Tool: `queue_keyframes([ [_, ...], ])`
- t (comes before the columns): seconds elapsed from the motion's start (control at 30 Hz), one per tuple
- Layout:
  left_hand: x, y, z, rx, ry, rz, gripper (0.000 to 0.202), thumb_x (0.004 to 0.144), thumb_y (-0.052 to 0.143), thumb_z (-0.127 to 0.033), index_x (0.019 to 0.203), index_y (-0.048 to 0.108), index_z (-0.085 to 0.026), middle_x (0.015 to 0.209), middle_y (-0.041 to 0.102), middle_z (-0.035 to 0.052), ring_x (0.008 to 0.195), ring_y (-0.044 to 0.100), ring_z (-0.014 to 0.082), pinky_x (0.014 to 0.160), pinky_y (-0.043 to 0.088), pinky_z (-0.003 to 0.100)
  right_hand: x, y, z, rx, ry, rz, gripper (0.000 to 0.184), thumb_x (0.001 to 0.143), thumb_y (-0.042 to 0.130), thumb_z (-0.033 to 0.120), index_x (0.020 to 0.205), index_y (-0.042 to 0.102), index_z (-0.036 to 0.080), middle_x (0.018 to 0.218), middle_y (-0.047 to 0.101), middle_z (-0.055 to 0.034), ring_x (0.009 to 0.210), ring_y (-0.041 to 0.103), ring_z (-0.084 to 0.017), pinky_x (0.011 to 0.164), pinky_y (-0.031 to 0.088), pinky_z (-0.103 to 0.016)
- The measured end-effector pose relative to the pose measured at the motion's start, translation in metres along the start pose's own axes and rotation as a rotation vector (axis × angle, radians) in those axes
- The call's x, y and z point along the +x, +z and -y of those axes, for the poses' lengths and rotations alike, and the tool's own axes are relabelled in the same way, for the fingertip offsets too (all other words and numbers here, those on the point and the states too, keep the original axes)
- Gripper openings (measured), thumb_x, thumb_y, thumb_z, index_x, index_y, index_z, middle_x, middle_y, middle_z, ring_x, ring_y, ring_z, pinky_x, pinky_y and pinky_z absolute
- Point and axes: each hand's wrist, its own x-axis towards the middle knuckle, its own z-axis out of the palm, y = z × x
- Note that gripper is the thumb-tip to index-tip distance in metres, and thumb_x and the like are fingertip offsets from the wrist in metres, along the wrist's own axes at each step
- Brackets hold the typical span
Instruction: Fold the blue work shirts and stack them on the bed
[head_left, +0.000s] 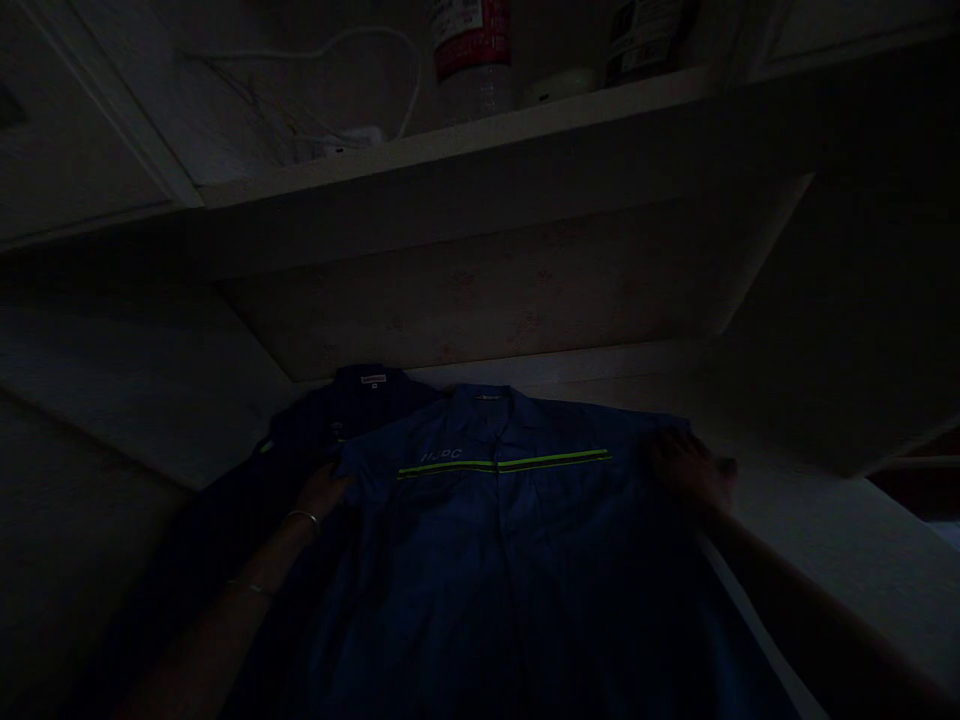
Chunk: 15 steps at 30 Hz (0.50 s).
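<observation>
Dim pale table (pixel 802 510): blue, green-striped cloth shirt (pixel 517 550) face-up, left hand (pixel 328 489) and right hand (pixel 694 470) at opposite sides, likely holding it flat; can't tell either grip.

One blue shirt (pixel 517 550) lies front up and spread on the pale tabletop (pixel 810 510), collar at the centre of the frame, body running down past the lower edge. A yellow-green stripe (pixel 551 459) crosses the chest, broken at the front closure. Pale lettering sits above the stripe's left half. Light creasing noted; lower part too dark to assess.
</observation>
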Motion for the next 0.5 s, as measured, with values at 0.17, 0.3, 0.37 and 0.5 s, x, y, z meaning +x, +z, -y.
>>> queue_keyframes([
  [0.17,-0.024,0.015,-0.042,-0.127,0.290,0.053,0.060,0.077,0.059,-0.045,0.132,0.054,-0.021,0.116,0.068,0.0050,0.103,0.065,0.0217,0.090,0.051,0.033,0.003,0.002,0.001,-0.010,0.036,-0.009,0.057,0.096,0.016,0.048,0.138,0.048,0.025,0.151,0.041,-0.0094,0.135,0.037,-0.029,0.105,0.020,-0.069],
  [0.3,-0.041,0.053,-0.069,-0.099,0.563,0.256,0.064,0.082,0.057,-0.054,0.136,0.050,-0.020,0.105,0.069,0.0055,0.093,0.065,0.0198,0.089,0.051,0.035,0.002,0.003,0.000,0.007,0.009,-0.004,0.056,0.097,0.016,0.048,0.138,0.048,0.025,0.150,0.042,-0.0091,0.136,0.035,-0.028,0.105,0.018,-0.069],
  [0.37,-0.037,0.076,-0.070,-0.049,0.631,0.118,0.057,0.087,0.049,-0.054,0.132,0.054,-0.018,0.114,0.066,0.0089,0.103,0.063,0.0210,0.096,0.048,0.037,0.001,0.003,-0.001,0.032,0.003,-0.010,0.056,0.097,0.017,0.048,0.138,0.047,0.025,0.150,0.043,-0.0095,0.135,0.036,-0.028,0.105,0.015,-0.070],
  [0.5,-0.021,0.120,-0.052,0.286,0.734,-0.082,0.054,0.094,0.036,-0.051,0.136,0.052,-0.020,0.144,0.051,0.0110,0.133,0.045,0.0247,0.114,0.031,0.045,0.005,0.003,-0.004,0.147,0.051,-0.060,0.056,0.096,0.022,0.052,0.137,0.047,0.025,0.146,0.047,-0.0107,0.129,0.044,-0.030,0.106,0.017,-0.067],
])
